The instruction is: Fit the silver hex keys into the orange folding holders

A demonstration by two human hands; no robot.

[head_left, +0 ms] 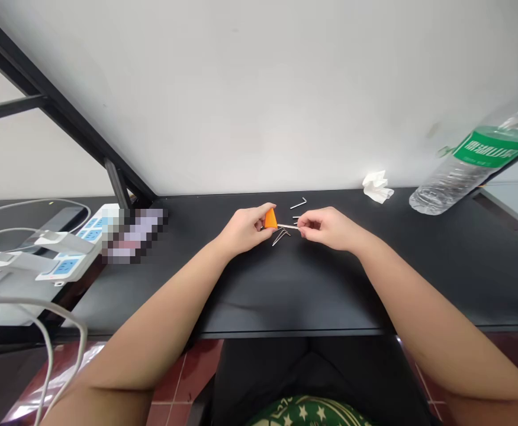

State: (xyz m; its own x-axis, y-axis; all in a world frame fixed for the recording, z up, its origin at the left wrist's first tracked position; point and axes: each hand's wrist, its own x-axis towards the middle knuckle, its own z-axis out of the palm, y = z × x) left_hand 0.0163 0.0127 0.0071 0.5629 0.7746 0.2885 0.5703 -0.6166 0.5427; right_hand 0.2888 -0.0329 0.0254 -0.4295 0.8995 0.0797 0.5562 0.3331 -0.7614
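Observation:
My left hand [250, 229] is closed around an orange holder [270, 218], gripping it between thumb and fingers above the desk. From its right side a thin metal hex key [288, 226] reaches across to my right hand [323, 229], whose thumb and fingers pinch the far end. Whether the key sits inside the holder or only touches it, I cannot tell. On the desk just below lie loose L-shaped hex keys [280, 236]. Another hex key [298, 203] rests farther back, and more metal ends show beside my right fingertips, partly hidden.
The black desk [294, 296] meets a pale wall. A large plastic bottle [476, 154] stands at the right, near a crumpled tissue [377, 187]. On the left are a white power strip [83, 248] with chargers, looping cables, a phone [61, 222] and a blurred item [137, 236].

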